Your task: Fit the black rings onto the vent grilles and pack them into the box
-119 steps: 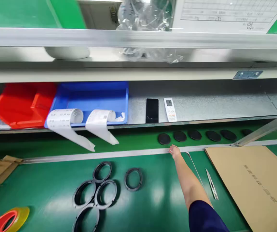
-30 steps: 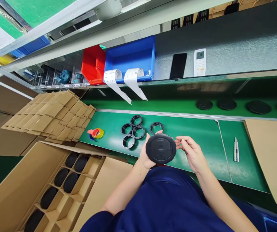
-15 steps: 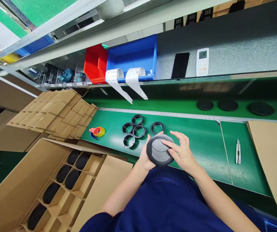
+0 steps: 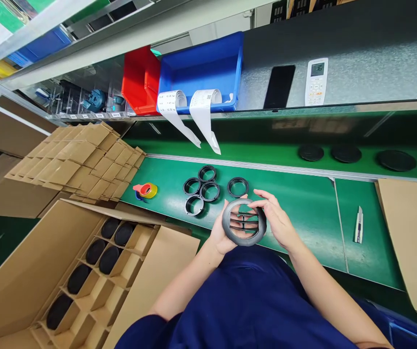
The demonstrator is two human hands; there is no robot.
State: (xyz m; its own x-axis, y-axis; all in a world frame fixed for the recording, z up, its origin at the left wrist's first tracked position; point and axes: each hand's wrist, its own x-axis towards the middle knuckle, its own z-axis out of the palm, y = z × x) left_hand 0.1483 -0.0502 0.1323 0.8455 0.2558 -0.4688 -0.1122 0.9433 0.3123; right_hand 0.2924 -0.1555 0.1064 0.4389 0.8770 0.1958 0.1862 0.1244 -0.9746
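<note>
A dark round air vent (image 4: 227, 231) is held up in front of my body, its louvre slats (image 4: 243, 222) standing edge-on so that fingers show through the gaps. My left hand (image 4: 220, 233) supports it from behind and along its left side, closed on it. At the vent's upper right, my right hand (image 4: 276, 219) has fingertips on the rim and near the slats, with the index finger raised off it. Several black rings (image 4: 210, 191) lie grouped on the green bench just beyond, and one more black ring (image 4: 238, 187) sits apart to their right.
An open carton (image 4: 84, 278) with cardboard dividers holds several black round parts at lower left. Stacked cardboard dividers (image 4: 81, 155), a tape roll (image 4: 150, 190) and a cutter knife (image 4: 359, 225) lie on the bench. Label strips hang from a blue bin (image 4: 201, 68) on the shelf.
The vent's slats have gone from closed, forming a solid grey face, to open with gaps. My right fingers have shifted from the middle of the face to its upper right edge.
</note>
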